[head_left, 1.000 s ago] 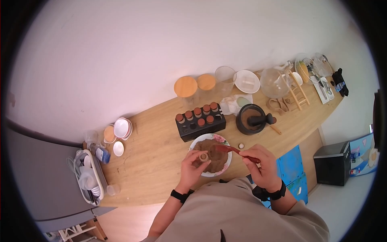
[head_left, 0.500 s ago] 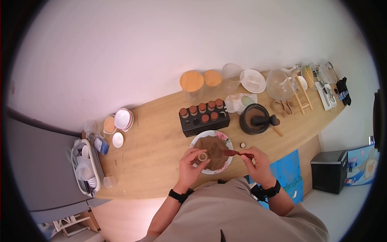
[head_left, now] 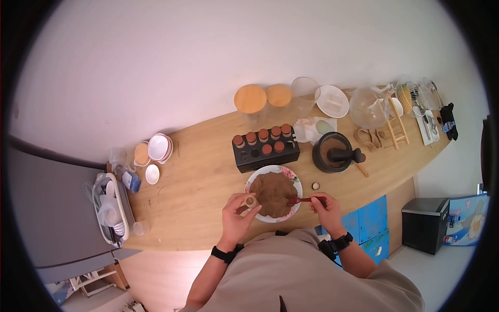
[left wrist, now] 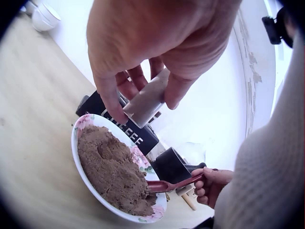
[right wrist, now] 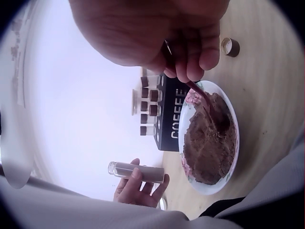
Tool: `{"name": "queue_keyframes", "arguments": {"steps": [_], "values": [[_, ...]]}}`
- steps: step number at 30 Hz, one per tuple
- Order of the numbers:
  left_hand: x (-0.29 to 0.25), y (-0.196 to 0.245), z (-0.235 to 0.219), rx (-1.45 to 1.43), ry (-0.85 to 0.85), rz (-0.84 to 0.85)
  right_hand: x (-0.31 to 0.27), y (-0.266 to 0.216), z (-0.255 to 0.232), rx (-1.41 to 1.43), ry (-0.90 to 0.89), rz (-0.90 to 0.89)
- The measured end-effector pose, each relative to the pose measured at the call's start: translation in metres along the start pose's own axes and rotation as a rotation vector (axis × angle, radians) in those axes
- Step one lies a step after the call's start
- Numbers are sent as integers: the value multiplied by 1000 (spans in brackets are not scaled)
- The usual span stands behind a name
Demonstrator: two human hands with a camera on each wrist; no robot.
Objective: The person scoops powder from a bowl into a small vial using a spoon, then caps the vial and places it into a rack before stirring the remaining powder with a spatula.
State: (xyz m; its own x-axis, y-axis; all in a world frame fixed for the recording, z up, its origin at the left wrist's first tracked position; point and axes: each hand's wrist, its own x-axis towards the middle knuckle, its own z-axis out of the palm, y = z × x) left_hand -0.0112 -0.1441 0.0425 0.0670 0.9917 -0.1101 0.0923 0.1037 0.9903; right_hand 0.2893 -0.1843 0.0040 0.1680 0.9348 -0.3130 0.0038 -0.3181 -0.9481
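A flowered plate (head_left: pixel 252 214) holds a mound of brown powder (head_left: pixel 273 190). My left hand (head_left: pixel 237 221) pinches an uncapped glass vial (right wrist: pixel 143 172) at the plate's left edge; the right wrist view shows pale brown contents in it. My right hand (head_left: pixel 327 212) grips the handle of a dark red scoop (left wrist: pixel 162 186), whose tip is in the powder at the plate's right side. Behind the plate stands a black rack (head_left: pixel 265 155) of capped vials. A small cap (right wrist: pixel 230 47) lies right of the plate.
A black mortar (head_left: pixel 332 152) with its pestle stands right of the rack. Wooden-lidded jars (head_left: pixel 250 99) and a white dish (head_left: pixel 332 101) line the back. Small bowls (head_left: pixel 152 174) and a utensil basket (head_left: pixel 125 210) are at the left.
The scoop has come down from above the plate into the powder at its right side. My left hand has moved left with the vial, from over the plate to its edge.
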Motion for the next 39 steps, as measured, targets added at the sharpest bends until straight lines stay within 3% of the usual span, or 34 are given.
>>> {"name": "queue_keyframes", "arguments": {"steps": [10, 20, 27, 35, 39], "values": [[7, -2, 5, 109, 23, 69, 20, 34, 0, 69, -73, -5], [7, -6, 10, 235, 5, 157, 16, 9, -16, 163, -50, 48], [8, -13, 10, 401, -45, 93, 11, -17, -15, 319, -72, 56], [11, -8, 17, 552, -63, 287, -7, -64, -9, 291, -86, -116], [14, -6, 20, 551, -65, 304, -14, -79, -4, 219, -76, -154]]}}
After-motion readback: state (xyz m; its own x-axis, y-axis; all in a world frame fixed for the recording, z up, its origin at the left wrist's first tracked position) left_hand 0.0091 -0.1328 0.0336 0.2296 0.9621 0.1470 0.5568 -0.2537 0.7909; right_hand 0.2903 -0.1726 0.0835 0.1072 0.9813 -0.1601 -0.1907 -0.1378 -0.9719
